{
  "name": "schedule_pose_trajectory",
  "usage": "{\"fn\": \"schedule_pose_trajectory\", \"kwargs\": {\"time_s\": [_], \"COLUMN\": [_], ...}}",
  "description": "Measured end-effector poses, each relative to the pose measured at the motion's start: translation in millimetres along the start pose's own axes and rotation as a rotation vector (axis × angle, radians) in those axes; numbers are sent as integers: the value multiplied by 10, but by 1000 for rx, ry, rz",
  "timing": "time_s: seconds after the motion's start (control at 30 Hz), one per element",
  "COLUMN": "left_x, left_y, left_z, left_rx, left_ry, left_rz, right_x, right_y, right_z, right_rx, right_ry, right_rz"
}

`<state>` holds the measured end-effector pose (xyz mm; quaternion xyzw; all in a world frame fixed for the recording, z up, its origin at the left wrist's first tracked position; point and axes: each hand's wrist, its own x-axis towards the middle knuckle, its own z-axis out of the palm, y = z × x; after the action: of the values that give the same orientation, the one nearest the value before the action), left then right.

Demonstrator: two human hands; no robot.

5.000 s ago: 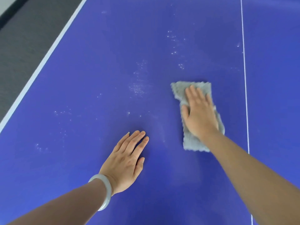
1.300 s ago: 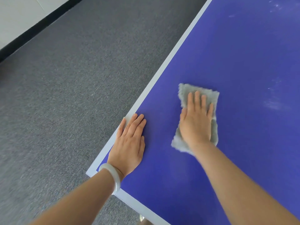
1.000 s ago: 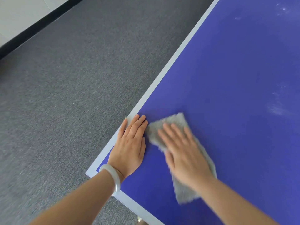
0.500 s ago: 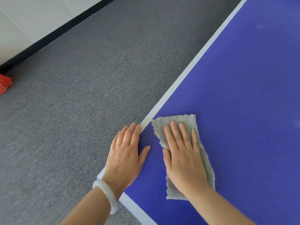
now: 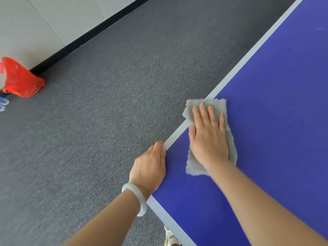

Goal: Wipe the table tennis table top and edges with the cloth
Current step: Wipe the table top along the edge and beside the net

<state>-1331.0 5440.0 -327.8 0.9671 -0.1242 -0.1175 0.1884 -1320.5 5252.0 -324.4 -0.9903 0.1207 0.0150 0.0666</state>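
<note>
At the near left corner of the blue table (image 5: pixel 276 107), your right hand (image 5: pixel 208 137) lies flat and open on the grey cloth (image 5: pixel 217 105), fingers spread — the cloth's far left corner overlaps the white edge stripe (image 5: pixel 177 134). Your left hand (image 5: pixel 150 166), a pale bangle (image 5: pixel 137 197) at its wrist, rests at the table's side edge; its fingers curl out of sight, so you cannot tell its grip. Grey carpet (image 5: pixel 106 121) lies beyond — a red bag (image 5: pixel 19 79) by the wall.
</note>
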Motion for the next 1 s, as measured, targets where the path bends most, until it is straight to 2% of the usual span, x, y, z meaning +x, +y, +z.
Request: {"fn": "schedule_pose_trajectory", "kwargs": {"time_s": [0.03,0.1,0.17,0.23,0.47,0.57,0.63,0.73,0.8,0.9,1.0], "left_x": [38,179,333,420,381,338,296,216,126,-40,-150], "left_y": [-12,-35,-90,-179,-195,-141,-97,-51,5,39,45], "left_z": [-24,-125,-273,-346,-325,-373,-398,-330,-263,-142,-50], "left_rx": [-179,-712,-1158,-1255,-1175,-941,-759,-626,-526,-236,-48], "left_ry": [6,-22,-171,-353,-570,-625,-560,-447,-343,-136,31], "left_rz": [-81,-336,-607,-671,-524,-383,-355,-377,-296,-191,-144], "right_x": [-205,-592,-908,-1134,-1382,-1536,-1620,-1731,-1825,-2039,-2368], "right_y": [-133,-402,-666,-865,-770,-618,-487,-290,-125,244,766], "right_z": [20,66,113,146,141,161,154,85,45,-1,-26], "right_rx": [10,55,113,152,125,120,102,96,102,97,41], "right_ry": [-5,-18,-37,-78,-168,-165,-156,-170,-184,-179,-157], "right_rz": [-61,-179,-258,-325,-481,-576,-624,-674,-685,-667,-638]}}
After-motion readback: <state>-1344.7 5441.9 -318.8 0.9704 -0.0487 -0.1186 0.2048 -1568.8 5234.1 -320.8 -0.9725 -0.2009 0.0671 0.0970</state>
